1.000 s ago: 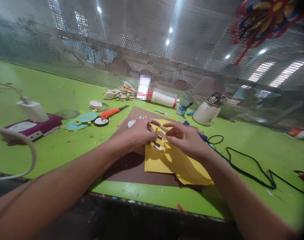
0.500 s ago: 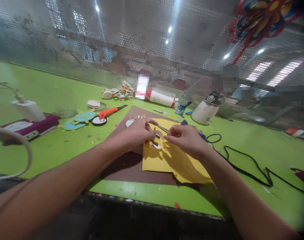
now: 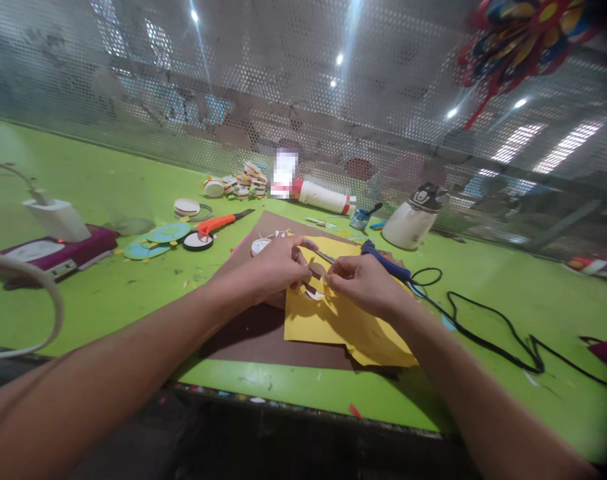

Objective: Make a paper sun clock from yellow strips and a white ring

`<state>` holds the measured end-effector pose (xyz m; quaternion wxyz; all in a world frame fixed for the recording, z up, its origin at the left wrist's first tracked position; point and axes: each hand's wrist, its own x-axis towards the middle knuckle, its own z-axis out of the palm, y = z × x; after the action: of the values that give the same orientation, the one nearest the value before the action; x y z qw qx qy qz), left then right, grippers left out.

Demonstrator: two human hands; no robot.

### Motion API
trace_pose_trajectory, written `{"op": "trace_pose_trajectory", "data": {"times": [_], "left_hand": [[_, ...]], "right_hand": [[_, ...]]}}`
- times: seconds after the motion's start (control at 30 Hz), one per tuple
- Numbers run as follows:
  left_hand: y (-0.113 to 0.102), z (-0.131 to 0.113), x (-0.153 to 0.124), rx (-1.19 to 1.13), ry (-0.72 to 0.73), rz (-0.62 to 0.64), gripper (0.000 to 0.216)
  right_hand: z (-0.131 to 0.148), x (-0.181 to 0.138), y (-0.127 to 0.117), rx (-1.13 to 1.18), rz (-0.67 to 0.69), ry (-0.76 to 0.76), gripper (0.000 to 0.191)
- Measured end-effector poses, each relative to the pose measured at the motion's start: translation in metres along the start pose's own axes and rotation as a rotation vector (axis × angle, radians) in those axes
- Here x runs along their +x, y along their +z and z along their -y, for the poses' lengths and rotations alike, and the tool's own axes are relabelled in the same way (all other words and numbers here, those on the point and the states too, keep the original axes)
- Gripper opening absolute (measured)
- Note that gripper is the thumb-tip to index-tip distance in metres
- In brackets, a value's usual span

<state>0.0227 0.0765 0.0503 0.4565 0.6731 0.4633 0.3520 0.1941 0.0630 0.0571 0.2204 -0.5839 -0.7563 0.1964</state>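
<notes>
Both my hands meet over a yellow paper sheet (image 3: 316, 327) on a brown board (image 3: 248, 340). Between them is a small round paper piece (image 3: 314, 292) with yellow paper strips across it. My left hand (image 3: 286, 263) pinches its left side, thumb and fingers closed. On its right side, my right hand (image 3: 358, 280) has thumb and fingertips pinched together at a yellow strip; the fingers partly cover the grip. Behind my right hand lies a blue-handled tool (image 3: 390, 265) with a thin metal shaft and a black cord.
An orange utility knife (image 3: 218, 225) lies left of the board, near a black tape roll (image 3: 198, 241) and blue-green paper discs (image 3: 169, 232). Farther back are a pile of small round pieces (image 3: 240, 183), a white tube (image 3: 323, 198), a paint jar (image 3: 360, 219) and a white bottle (image 3: 413, 220).
My right hand has shifted slightly left, closer to my left hand. More of the blue handle shows behind it. My left hand stays nearly in place.
</notes>
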Motion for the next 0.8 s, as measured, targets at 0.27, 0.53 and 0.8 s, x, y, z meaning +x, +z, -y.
{"op": "trace_pose_trajectory", "data": {"times": [0.27,0.53,0.8], "left_hand": [[0.0009,0.0011,-0.0007,-0.064,0.022,0.012,0.047],[0.0007,-0.0008,-0.0010,-0.015,0.006,0.015,0.051],[-0.0008,0.0039,0.0035,-0.063,0.004,0.034,0.052]], "right_hand": [[0.0006,0.0008,0.0002,-0.076,-0.053,0.035,0.008],[0.0050,-0.0002,0.0044,-0.145,-0.079,0.027,0.006],[0.0054,-0.0016,0.0081,-0.171,-0.128,-0.034,0.010]]}}
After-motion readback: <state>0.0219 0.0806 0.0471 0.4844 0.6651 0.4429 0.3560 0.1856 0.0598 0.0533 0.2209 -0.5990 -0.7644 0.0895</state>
